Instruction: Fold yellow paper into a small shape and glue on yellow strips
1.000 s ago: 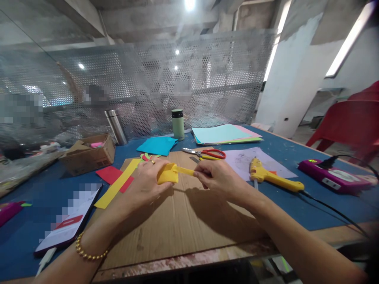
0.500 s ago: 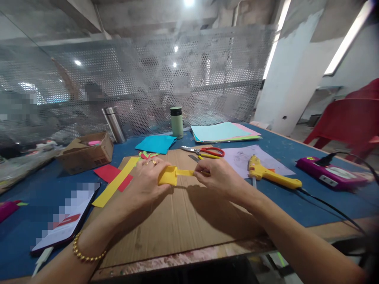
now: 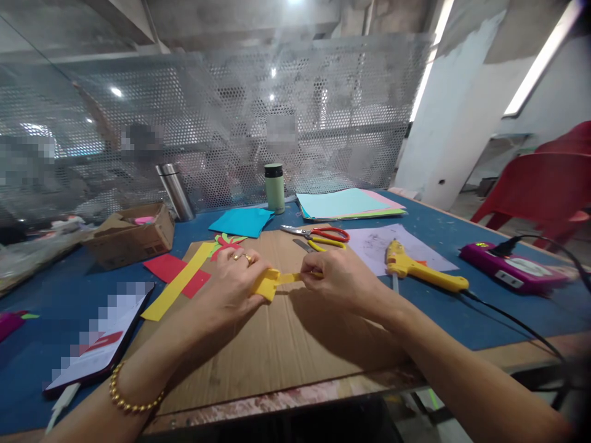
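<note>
My left hand (image 3: 235,277) is closed around a folded piece of yellow felt (image 3: 266,286), its fingers partly hiding it. From that piece a narrow yellow strip (image 3: 289,279) runs across to my right hand (image 3: 339,274), which pinches its other end. Both hands are just above a brown cardboard sheet (image 3: 258,357). By my left hand lie a long yellow strip (image 3: 178,286), a red piece (image 3: 159,266) and red and green cutouts (image 3: 225,244). Behind my right hand are red-handled scissors (image 3: 330,233) and a yellow-handled tool (image 3: 325,245), partly covered.
A yellow glue gun (image 3: 425,272) rests at right on a drawn-on sheet (image 3: 369,237), its cord running to a purple power strip (image 3: 512,267). A phone (image 3: 101,344), cardboard box (image 3: 133,237), steel flask (image 3: 175,191), green bottle (image 3: 274,191), blue felt (image 3: 242,222) and coloured sheets (image 3: 346,203) surround the cardboard.
My left hand has turned the folded yellow piece slightly, so its open end shows less. The narrow strip now slants a little upward toward my right hand. Both hands keep their hold.
</note>
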Demonstrator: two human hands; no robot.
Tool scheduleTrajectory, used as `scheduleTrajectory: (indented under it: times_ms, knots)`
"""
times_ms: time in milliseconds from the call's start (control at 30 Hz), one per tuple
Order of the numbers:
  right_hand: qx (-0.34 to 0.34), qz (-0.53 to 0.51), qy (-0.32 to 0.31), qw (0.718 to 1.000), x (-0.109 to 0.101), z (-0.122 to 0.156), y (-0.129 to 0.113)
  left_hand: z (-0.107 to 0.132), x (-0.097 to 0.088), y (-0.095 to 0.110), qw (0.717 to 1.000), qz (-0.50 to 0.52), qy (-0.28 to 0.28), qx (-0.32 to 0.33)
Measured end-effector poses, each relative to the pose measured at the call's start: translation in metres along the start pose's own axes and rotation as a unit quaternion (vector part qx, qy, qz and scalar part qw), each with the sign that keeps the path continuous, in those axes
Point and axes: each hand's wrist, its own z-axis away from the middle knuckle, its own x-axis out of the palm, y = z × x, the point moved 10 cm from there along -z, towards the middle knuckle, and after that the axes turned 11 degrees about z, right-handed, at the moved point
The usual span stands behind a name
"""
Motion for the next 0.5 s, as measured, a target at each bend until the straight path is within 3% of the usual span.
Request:
scheduleTrajectory:
  times_ms: [267,500]
  knots:
    - [0.014,-0.017,-0.011,1.000,-0.002,-0.002,-0.002,0.005,-0.003,-0.011,0.999,0.042,0.025,-0.021]
    - [0.043,0.014,-0.034,0.998,-0.002,-0.003,-0.004,0.004,0.004,-0.022,0.995,0.083,0.010,-0.054]
